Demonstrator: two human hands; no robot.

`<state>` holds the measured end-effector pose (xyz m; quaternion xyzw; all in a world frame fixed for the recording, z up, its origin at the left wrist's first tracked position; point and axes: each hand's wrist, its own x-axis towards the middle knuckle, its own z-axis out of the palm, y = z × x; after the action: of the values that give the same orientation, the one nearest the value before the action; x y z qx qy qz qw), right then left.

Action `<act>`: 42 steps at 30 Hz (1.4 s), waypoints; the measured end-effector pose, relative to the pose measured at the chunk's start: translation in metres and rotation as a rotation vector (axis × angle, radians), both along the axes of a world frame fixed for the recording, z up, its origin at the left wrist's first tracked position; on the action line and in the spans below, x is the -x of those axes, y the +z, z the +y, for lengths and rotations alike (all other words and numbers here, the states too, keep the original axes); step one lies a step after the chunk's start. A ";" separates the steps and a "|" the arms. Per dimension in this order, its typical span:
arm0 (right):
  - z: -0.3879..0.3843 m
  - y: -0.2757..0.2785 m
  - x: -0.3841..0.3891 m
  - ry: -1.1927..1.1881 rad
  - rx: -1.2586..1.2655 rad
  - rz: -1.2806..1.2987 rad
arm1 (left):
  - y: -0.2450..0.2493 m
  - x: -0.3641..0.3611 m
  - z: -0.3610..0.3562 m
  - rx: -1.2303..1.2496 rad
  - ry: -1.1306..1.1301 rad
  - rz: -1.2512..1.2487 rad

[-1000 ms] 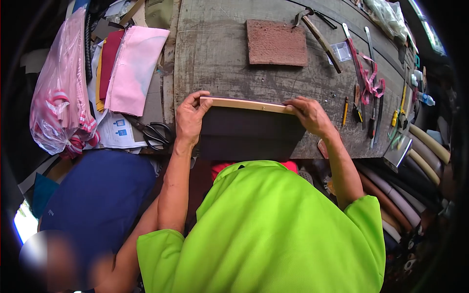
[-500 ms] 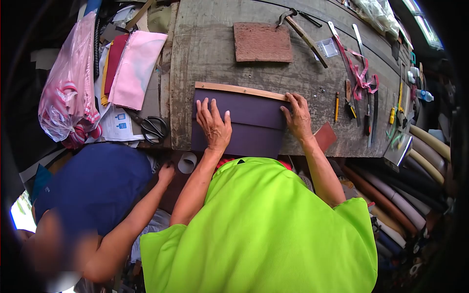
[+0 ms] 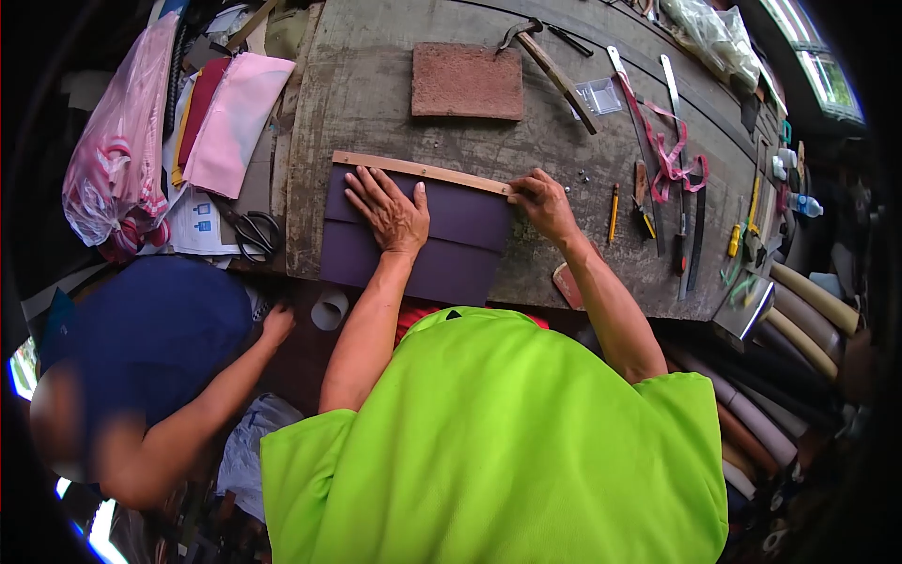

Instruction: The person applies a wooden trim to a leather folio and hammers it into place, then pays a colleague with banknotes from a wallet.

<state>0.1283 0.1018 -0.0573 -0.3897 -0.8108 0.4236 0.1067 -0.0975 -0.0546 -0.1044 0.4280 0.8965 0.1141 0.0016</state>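
Note:
A dark purple folded sheet (image 3: 451, 218), perhaps leather or fabric, lies at the front edge of the workbench. Along its far edge runs a narrow wooden strip (image 3: 423, 173) with small round fastenings. My left hand (image 3: 390, 214) rests flat on the sheet, fingers stretched and slightly apart, tips just below the strip. At the strip's right end, the thumb and bent fingers of my right hand (image 3: 545, 205) pinch together. The exact contact there is partly hidden by the fingers. A small reddish-brown piece (image 3: 567, 286) sits under my right forearm.
Beyond the sheet lie a reddish block (image 3: 467, 83) and a hammer (image 3: 554, 75). Rulers, pink tape (image 3: 669, 155), a yellow pencil (image 3: 614, 212) and cutters are on the right. Scissors (image 3: 252, 230) and pink cloth (image 3: 240, 122) lie left. Another person (image 3: 155, 357) sits close on the left.
The view has shifted slightly. My right hand has gone from fingers spread at the corner to a pinch at the strip's end. My left hand has moved closer to the strip, still flat.

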 end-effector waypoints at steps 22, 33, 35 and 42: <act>-0.096 0.027 0.008 0.224 -0.414 -0.041 | 0.025 0.028 -0.079 -0.045 0.250 -0.163; -0.070 0.024 0.069 0.328 -0.474 -0.164 | 0.027 0.001 -0.069 -0.890 0.896 -1.436; -0.065 0.019 0.074 0.401 -0.394 -0.208 | 0.044 0.004 -0.062 -0.901 0.961 -1.578; -0.068 0.042 0.087 0.473 -0.373 -0.303 | 0.040 0.018 -0.060 -1.061 0.756 -1.801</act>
<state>0.0417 0.0342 -0.0154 -0.2229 -0.9490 0.2181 -0.0469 -0.1158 -0.1142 -0.0645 -0.1656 0.4780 0.7455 0.4340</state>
